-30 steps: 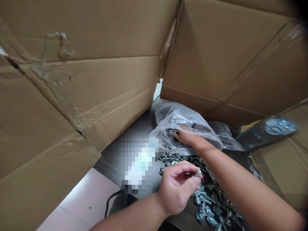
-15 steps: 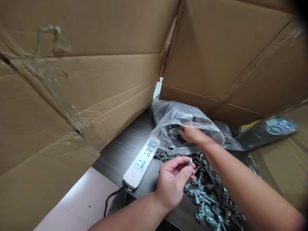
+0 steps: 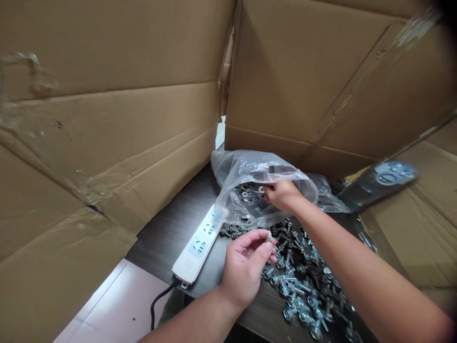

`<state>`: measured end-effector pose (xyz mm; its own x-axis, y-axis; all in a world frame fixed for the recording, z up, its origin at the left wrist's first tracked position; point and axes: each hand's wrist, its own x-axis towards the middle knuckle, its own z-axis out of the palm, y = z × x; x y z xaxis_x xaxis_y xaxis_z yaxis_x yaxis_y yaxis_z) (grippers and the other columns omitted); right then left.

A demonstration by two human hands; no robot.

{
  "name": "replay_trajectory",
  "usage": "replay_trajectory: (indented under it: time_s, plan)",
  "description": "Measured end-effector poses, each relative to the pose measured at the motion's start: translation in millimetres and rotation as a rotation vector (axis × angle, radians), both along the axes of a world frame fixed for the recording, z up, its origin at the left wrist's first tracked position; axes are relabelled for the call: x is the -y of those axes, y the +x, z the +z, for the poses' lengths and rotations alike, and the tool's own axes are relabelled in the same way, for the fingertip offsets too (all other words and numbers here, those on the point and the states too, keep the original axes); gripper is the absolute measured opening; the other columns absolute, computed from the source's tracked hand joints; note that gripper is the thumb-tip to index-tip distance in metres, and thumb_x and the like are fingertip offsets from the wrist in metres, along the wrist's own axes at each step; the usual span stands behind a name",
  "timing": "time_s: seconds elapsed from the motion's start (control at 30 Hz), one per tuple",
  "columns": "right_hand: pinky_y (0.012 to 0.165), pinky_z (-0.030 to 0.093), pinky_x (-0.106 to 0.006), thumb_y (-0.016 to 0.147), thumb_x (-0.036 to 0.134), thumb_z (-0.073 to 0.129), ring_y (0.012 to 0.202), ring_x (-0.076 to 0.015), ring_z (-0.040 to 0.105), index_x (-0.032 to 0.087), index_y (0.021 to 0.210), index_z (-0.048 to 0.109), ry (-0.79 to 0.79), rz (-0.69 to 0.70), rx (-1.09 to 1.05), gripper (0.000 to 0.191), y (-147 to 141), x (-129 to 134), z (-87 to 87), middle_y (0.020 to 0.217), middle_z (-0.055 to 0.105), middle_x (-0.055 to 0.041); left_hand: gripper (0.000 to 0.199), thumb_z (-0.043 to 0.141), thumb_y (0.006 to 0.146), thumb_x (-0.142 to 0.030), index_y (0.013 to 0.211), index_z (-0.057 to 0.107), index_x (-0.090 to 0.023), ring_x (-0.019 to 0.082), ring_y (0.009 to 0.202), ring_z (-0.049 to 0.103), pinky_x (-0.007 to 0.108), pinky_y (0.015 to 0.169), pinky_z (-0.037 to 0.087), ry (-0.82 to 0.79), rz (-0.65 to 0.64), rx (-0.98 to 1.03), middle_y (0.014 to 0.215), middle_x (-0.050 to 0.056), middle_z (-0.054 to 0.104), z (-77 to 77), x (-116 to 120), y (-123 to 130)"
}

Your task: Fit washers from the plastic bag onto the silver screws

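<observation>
A small metal bolt [image 3: 269,237] is pinched between the thumb and fingers of my left hand [image 3: 246,267], above the dark table [image 3: 164,221]. My right hand [image 3: 282,194] reaches into the mouth of a clear plastic bag [image 3: 250,164]. Its fingers are closed on a pale washer [image 3: 261,189] at the fingertips. Inside the bag lie more washers [image 3: 244,194] and small dark parts. A loose pile of metal bolts [image 3: 296,286] spreads over the table below the bag and beneath my right forearm.
A white power strip [image 3: 194,252] with a black cable [image 3: 153,305] lies left of my left hand. Cardboard panels [image 3: 160,114] stand at the left and back. A grey object with a round blue-white part [image 3: 389,178] leans at the right.
A washer now shows at my right fingertips, and the right hand has drawn slightly toward the bag's mouth. The whole view has shifted, moving the scene leftward. My left hand keeps its pinch.
</observation>
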<state>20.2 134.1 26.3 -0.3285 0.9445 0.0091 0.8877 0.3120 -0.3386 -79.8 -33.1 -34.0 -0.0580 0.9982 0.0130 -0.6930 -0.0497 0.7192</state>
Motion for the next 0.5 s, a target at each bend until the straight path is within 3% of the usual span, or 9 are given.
replay_trajectory:
  time_s: [0.1,0.17,0.23,0.37,0.5]
  plan:
    - [0.071,0.055,-0.023,0.092,0.021,0.045,0.069,-0.0140,0.068,0.013,0.116,0.064,-0.041,0.058,-0.189,0.032,3,26,2.8,0.077,0.071,-0.0049,0.026,0.075,0.075,-0.020,0.097,0.066,-0.012,0.010,0.071,0.064,0.020,0.062,0.055,-0.067,0.068,-0.010,0.085,0.006,0.070,0.5,-3,0]
    - [0.064,0.056,-0.026,0.087,0.021,0.052,0.065,-0.0158,0.067,0.011,0.102,0.068,-0.132,0.104,-0.526,0.024,7,51,1.9,0.072,0.069,-0.0052,0.024,0.076,0.073,-0.020,0.093,0.065,-0.011,0.010,0.070,0.065,0.019,0.063,0.055,-0.111,0.093,-0.022,0.086,0.008,0.071,1.1,-4,0]
    - [0.059,0.056,-0.026,0.084,0.023,0.059,0.065,-0.0169,0.068,0.013,0.090,0.067,-0.109,0.145,-0.694,0.014,11,76,-0.4,0.072,0.069,-0.0042,0.021,0.076,0.074,-0.021,0.088,0.066,-0.009,0.010,0.068,0.066,0.018,0.063,0.055,-0.126,0.102,-0.038,0.083,0.008,0.071,1.4,-5,-1]
    - [0.065,0.055,-0.025,0.086,0.019,0.058,0.069,-0.0143,0.067,0.017,0.090,0.067,0.127,0.198,-0.687,0.011,20,111,-4.3,0.078,0.070,-0.0031,0.016,0.076,0.074,-0.021,0.083,0.069,-0.011,0.009,0.067,0.066,0.017,0.061,0.055,-0.065,0.145,-0.061,0.083,0.003,0.066,1.7,-6,-1]
    - [0.068,0.053,-0.024,0.087,0.015,0.057,0.072,-0.0131,0.067,0.019,0.091,0.068,0.258,0.216,-0.676,0.013,24,124,-6.4,0.082,0.070,-0.0025,0.013,0.076,0.073,-0.020,0.081,0.070,-0.013,0.009,0.066,0.065,0.017,0.060,0.055,-0.044,0.152,-0.073,0.083,0.001,0.064,2.8,-8,-2]
